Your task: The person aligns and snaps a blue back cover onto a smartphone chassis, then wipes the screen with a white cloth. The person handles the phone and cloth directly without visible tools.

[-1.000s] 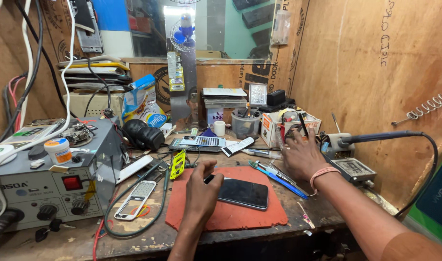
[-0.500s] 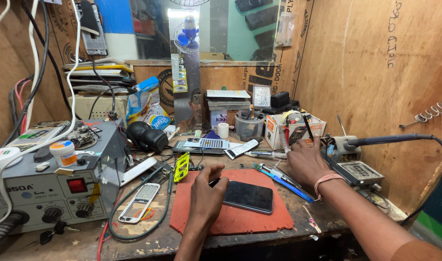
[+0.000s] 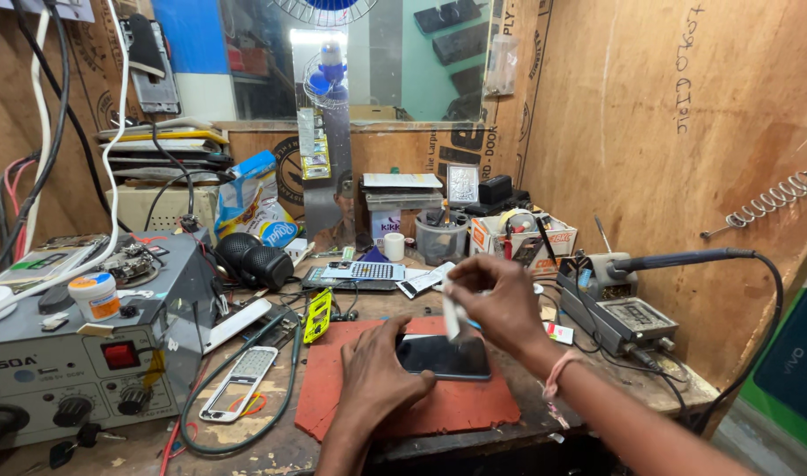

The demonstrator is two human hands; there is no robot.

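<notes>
On the cluttered bench (image 3: pixel 271 445), left fingers (image 3: pixel 394 339) steady phone (image 3: pixel 443 357); right fingers (image 3: pixel 465 286) pinch white tool (image 3: pixel 451 317).

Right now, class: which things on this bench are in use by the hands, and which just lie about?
In use:
left hand
right hand
dark phone
small white tool
red mat

Lying about:
grey rework station
white phone frame
calculator
yellow frame
</notes>
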